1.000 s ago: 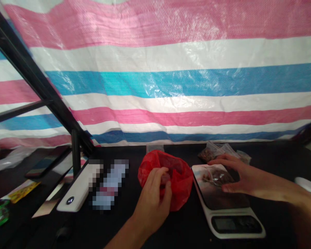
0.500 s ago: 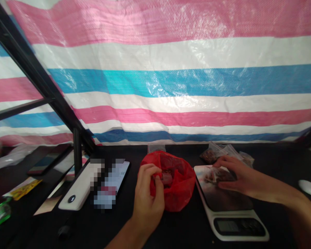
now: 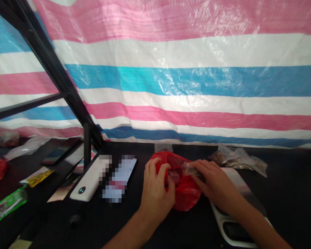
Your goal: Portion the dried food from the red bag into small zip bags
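Note:
A red plastic bag point(image 3: 188, 197) lies with its mouth spread, and a small clear packet with dark contents shows inside. My left hand point(image 3: 157, 188) is closed on the bag's left rim, fingers curled over the edge. In my right hand point(image 3: 217, 181) is a small clear zip bag point(image 3: 189, 168) of brownish bits, held over the bag's right side. Below and right of that hand sits a white kitchen scale point(image 3: 234, 176), partly covered by my forearm. Several more clear zip bags point(image 3: 238, 159) of brown bits lie behind the scale.
Left of the bag lie a white phone-like device point(image 3: 84, 183) and a phone point(image 3: 121, 180) with a lit screen. A black metal frame post point(image 3: 87, 145) stands beyond them. Yellow point(image 3: 38, 175) and green packets point(image 3: 11, 204) lie farther left. A striped tarp point(image 3: 186, 79) closes the back.
My right hand has lifted the small zip bag off the scale and moved it left to the red bag. My left hand stays at the red bag's rim. The view has shifted slightly left.

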`<state>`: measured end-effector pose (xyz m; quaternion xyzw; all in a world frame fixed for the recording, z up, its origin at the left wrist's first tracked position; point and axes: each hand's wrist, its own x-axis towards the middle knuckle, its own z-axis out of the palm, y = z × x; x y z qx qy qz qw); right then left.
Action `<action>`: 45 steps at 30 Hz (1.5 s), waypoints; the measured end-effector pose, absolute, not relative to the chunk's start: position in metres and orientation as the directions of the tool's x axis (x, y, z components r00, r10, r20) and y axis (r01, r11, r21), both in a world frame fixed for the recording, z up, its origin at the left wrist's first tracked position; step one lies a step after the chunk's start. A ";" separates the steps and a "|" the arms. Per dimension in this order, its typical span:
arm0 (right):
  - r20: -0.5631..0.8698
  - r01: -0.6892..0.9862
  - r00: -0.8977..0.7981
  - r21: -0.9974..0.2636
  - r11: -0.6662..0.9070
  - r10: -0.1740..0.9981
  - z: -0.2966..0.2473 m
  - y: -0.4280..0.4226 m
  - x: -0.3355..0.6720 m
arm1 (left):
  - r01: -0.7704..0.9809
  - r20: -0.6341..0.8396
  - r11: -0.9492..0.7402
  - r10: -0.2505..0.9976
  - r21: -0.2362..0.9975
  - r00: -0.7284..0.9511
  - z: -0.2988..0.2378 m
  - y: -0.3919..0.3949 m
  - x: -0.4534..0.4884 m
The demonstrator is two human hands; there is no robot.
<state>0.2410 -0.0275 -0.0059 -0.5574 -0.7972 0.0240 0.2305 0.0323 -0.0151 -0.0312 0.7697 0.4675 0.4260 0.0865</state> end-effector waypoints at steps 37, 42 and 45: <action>0.267 0.784 -0.021 -0.593 0.182 0.963 0.026 -0.043 0.360 | 0.684 0.578 -0.572 0.773 0.453 0.263 -0.034 -0.016 0.033; 0.323 0.736 0.058 -0.654 0.179 0.945 0.028 -0.041 0.360 | 0.672 0.637 -0.640 0.702 0.372 0.317 -0.032 -0.018 0.032; 0.293 0.734 0.042 -0.657 0.169 0.955 0.028 -0.042 0.358 | 0.676 0.656 -0.649 0.684 0.349 0.318 -0.031 -0.019 0.032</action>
